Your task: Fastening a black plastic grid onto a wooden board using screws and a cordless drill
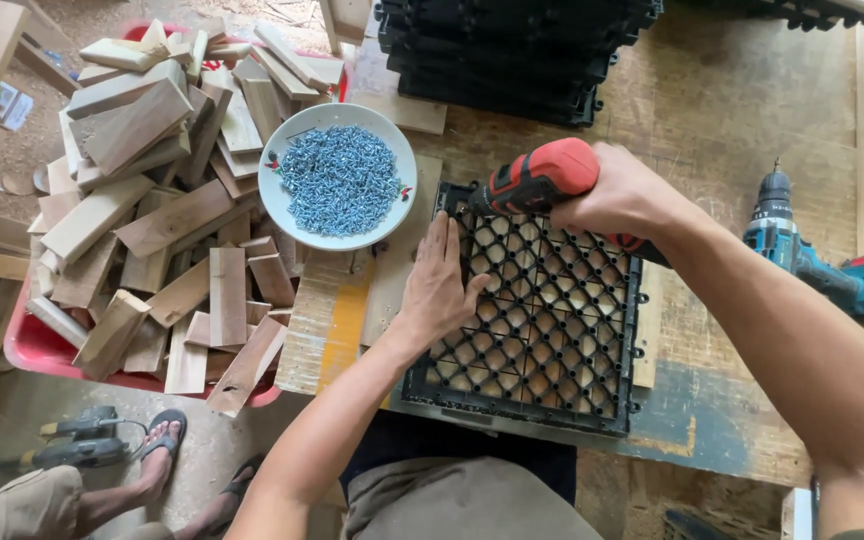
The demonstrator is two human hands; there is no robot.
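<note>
Left hand (439,285) flat, fingers released, on black grid tile (537,325); right hand (620,195) fingers clenched around red drill (537,178) above it.

A square black plastic lattice tile (537,320) lies flat on the worn wooden workbench, pale wood slats showing through its openings. A red-and-black cordless power drill (535,180) stands tilted over the tile's far left corner.
</note>
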